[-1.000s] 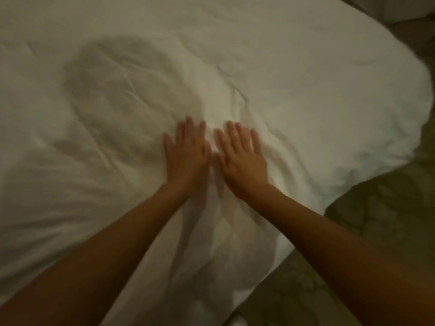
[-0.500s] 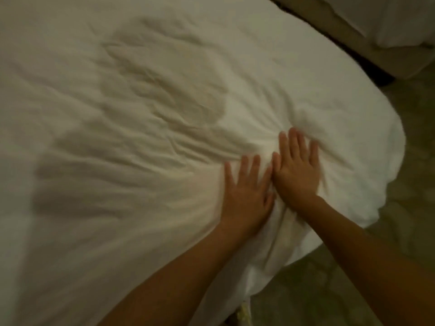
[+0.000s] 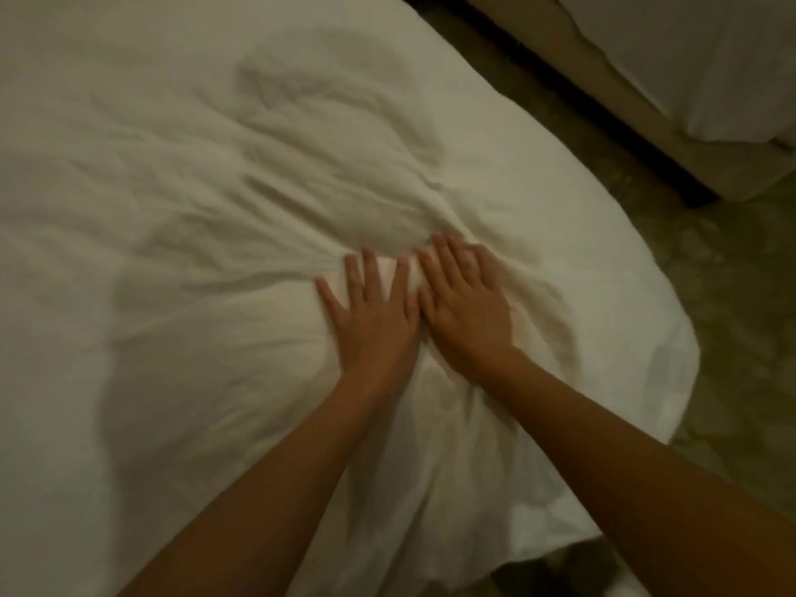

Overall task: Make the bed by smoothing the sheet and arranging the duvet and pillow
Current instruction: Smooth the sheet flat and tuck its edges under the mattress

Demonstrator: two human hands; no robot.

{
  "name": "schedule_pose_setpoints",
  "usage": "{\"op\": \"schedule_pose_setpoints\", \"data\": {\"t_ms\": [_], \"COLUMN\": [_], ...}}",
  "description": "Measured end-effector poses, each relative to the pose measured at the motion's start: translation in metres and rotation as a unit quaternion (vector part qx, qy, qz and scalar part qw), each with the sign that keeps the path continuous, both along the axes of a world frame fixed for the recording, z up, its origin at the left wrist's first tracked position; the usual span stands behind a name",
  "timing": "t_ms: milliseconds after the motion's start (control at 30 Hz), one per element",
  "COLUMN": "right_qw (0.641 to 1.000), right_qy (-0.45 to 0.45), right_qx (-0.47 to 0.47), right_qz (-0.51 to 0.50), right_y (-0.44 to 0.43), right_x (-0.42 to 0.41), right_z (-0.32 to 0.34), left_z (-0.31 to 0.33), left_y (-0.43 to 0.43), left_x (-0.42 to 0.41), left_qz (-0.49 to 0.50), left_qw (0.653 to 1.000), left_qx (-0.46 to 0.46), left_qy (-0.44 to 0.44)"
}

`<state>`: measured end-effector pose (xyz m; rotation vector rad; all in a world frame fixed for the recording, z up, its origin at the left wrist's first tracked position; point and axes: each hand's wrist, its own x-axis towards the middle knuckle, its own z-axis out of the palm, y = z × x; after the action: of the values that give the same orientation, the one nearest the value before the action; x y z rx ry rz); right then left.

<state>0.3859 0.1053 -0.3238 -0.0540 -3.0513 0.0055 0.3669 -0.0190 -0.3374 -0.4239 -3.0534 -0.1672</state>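
- White cotton-like duvet [image 3: 215,209]: covers the bed, rumpled, with creases fanning out from the hands toward the middle; its rounded corner hangs over the floor [image 3: 732,295] at right.
- Left hand [image 3: 374,321]: flat, palm down, fingers spread, grip apart, holding nothing.
- Right hand [image 3: 465,312]: flat just beside the left, thumbs nearly touching, grip apart, pressing the cloth.
- Step in hand, as judged: smoothing. Best done by sweeping both palms outward from the bunched ridge toward the edge, pressure even, so folds are pushed off rather than gathered.
- Second bed [image 3: 710,58]: top right, apart, across a dark gap.
- Pillow: not in view.
- Brands, labels, writing: none readable.
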Motion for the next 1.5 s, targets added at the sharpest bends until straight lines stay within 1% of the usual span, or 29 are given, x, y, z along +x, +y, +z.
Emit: {"op": "schedule_pose_setpoints", "data": {"t_ms": [100,167,300,400,500,567,633,700,767,833,900,1000,1033,1100,1133,1233,1300,1333,1367,1400,1433,1467,1500], "right_qw": [0.998,0.997,0.997,0.998,0.997,0.997,0.995,0.978,0.950,0.928,0.927,0.947,0.954,0.958,0.956,0.957,0.952,0.944,0.932,0.918,0.902,0.885,0.863], "right_qy": [-0.025,-0.035,-0.040,-0.052,-0.080,-0.063,-0.025,-0.029,-0.050,-0.077,-0.093,-0.100,-0.091,-0.076,-0.077,-0.058,-0.054,-0.051,-0.047,-0.042,-0.040,-0.044,-0.045], "right_qx": [-0.006,-0.021,-0.026,-0.018,-0.013,-0.019,-0.036,-0.044,-0.023,-0.012,0.003,-0.008,-0.016,-0.029,-0.032,-0.023,-0.059,-0.074,-0.082,-0.087,-0.094,-0.102,-0.106], "right_qz": [-0.056,-0.071,-0.055,-0.038,-0.003,0.034,0.095,0.200,0.307,0.365,0.364,0.304,0.287,0.276,0.280,0.284,0.297,0.319,0.350,0.384,0.419,0.453,0.491], "right_y": [0.043,0.068,0.116,0.153,0.179,0.181,0.171,0.155,0.144,0.147,0.162,0.184,0.188,0.192,0.192,0.185,0.171,0.161,0.150,0.137,0.121,0.105,0.089], "right_x": [-0.001,-0.004,-0.005,-0.004,-0.007,-0.013,-0.024,-0.034,-0.043,-0.058,-0.081,-0.122,-0.129,-0.148,-0.160,-0.202,-0.227,-0.236,-0.243,-0.250,-0.256,-0.262,-0.268], "right_z": [-0.004,-0.004,-0.006,-0.003,0.003,0.012,0.023,0.028,0.025,0.018,0.010,-0.001,-0.002,-0.005,-0.007,0.004,0.018,0.025,0.031,0.034,0.035,0.035,0.034], "left_z": [-0.007,-0.005,0.002,0.007,0.019,0.028,0.036,0.042,0.042,0.039,0.038,0.029,0.021,0.008,0.003,-0.002,0.004,0.007,0.011,0.014,0.016,0.019,0.018], "left_y": [0.033,0.057,0.094,0.121,0.150,0.155,0.148,0.138,0.134,0.133,0.126,0.112,0.112,0.133,0.152,0.194,0.184,0.170,0.153,0.134,0.113,0.096,0.081], "left_x": [0.020,0.027,0.034,0.037,0.036,0.030,0.016,0.000,-0.014,-0.032,-0.055,-0.092,-0.096,-0.100,-0.100,-0.113,-0.129,-0.136,-0.141,-0.148,-0.154,-0.158,-0.161], "left_qz": [-0.022,-0.005,0.058,0.144,0.188,0.195,0.218,0.268,0.303,0.319,0.342,0.418,0.432,0.431,0.414,0.300,0.240,0.242,0.284,0.351,0.423,0.483,0.526], "left_qw": [1.000,1.000,0.998,0.987,0.976,0.973,0.970,0.959,0.950,0.945,0.938,0.907,0.901,0.901,0.910,0.953,0.969,0.969,0.958,0.936,0.905,0.875,0.850], "left_qx": [0.018,0.020,0.011,0.024,0.051,0.068,0.084,0.084,0.062,0.043,0.031,0.032,0.019,-0.009,-0.003,0.016,0.046,0.047,0.044,0.039,0.040,0.034,0.026], "left_qy": [0.005,-0.005,-0.038,-0.065,-0.099,-0.104,-0.071,-0.045,-0.038,-0.056,-0.054,-0.039,-0.039,-0.034,-0.031,-0.025,-0.031,-0.034,-0.028,0.000,0.025,0.026,0.010]}}
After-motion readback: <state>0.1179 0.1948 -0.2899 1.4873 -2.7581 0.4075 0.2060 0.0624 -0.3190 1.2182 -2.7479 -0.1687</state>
